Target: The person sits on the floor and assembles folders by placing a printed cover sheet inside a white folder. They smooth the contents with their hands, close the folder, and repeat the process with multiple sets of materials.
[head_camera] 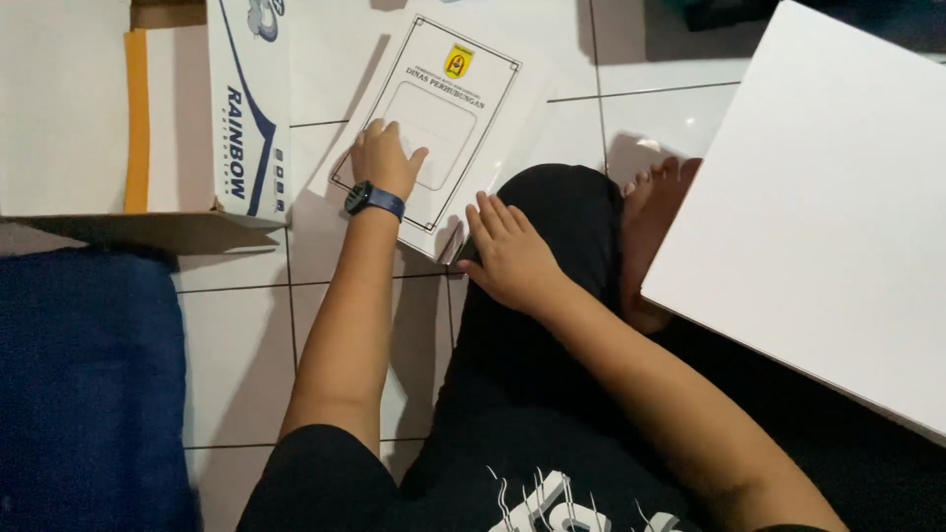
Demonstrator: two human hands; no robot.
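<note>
Far left: a dark blue mat point(89, 384) lies on the white tiled floor point(236, 365). Above it, an open cardboard box point(148, 108) with a white, blue-striped flap, lying on the floor.

Next right, your left hand point(384, 163), with a dark watch point(373, 200) on its wrist. Palm down, fingers point(376, 136) spread flat and pressing on the lower left part of a white printed sheet point(443, 118). Nothing gripped; the hand only rests on the paper.

The sheet lies flat on the floor tiles, tilted, with a black border, a small yellow emblem near its top and a pale rounded panel in the middle. Its lower corner reaches your knee.

Centre: your right hand point(512, 256), fingers point(488, 219) loosely extended, tips at the sheet's lower right edge. Whether they pinch that edge, cannot tell; the hand lies over your black-trousered knee point(562, 207).

Right of the knee: your bare foot point(655, 207) on the floor.

Far right: a large plain white board point(818, 207), tilted, its lower left edge just beside the foot.
</note>
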